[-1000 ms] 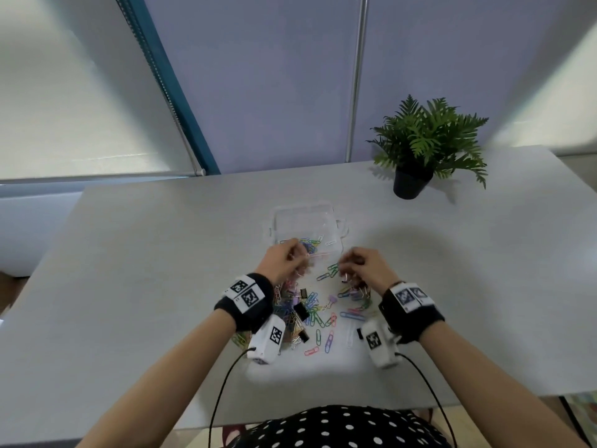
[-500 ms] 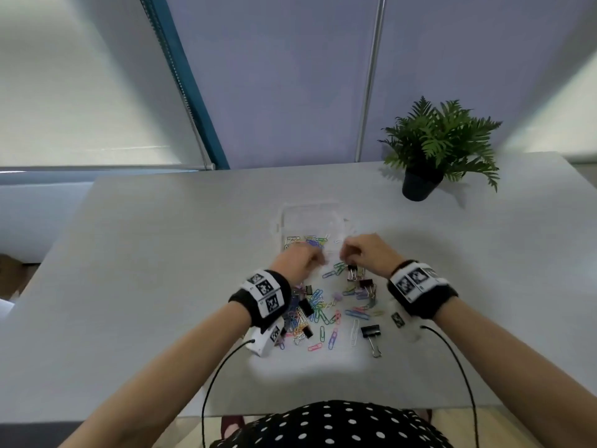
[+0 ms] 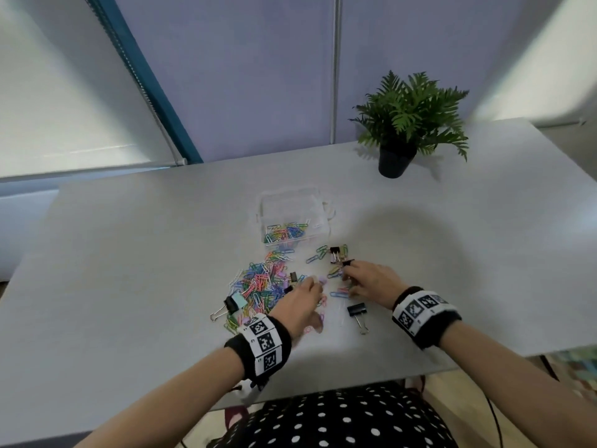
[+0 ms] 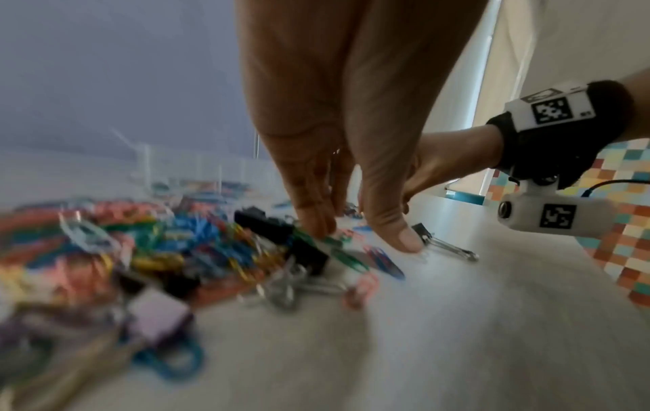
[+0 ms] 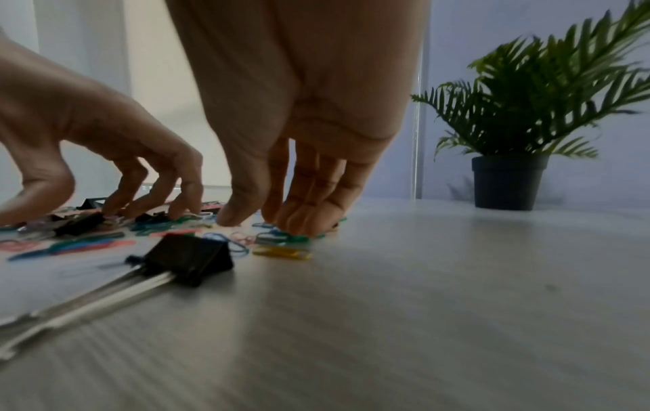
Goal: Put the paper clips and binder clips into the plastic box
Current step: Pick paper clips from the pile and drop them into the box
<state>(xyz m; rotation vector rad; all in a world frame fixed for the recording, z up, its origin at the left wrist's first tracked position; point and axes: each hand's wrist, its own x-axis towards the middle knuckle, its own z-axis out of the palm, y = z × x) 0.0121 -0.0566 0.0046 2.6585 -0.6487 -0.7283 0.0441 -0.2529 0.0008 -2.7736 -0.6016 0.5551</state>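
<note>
- Left hand [image 3: 298,307]: fingertips down on the heap of coloured wire paper clips [image 3: 258,286]; whether it pinches any, I cannot tell.
- Right hand [image 3: 368,281]: fingertips pressed on scattered clips; grip unclear.
- Black metal binder clip [image 3: 357,310]: on the grey table [image 3: 129,253] between the wrists, handles pointing towards the person.
- Clear plastic box [image 3: 292,218]: beyond the heap, partly filled.

Lilac wall [image 3: 258,76], pale table [image 3: 129,253], window blind [image 3: 64,108] (bright).

Both hands have drawn back from the plastic box [image 3: 292,218] toward six o'clock — the left hand [image 3: 298,303] now reaches down into the paper clips [image 3: 258,282] on the table [image 3: 129,253], the right hand [image 3: 368,281] onto scattered clips at three o'clock of the pile, fingertips [image 5: 302,222] touching them.
</note>
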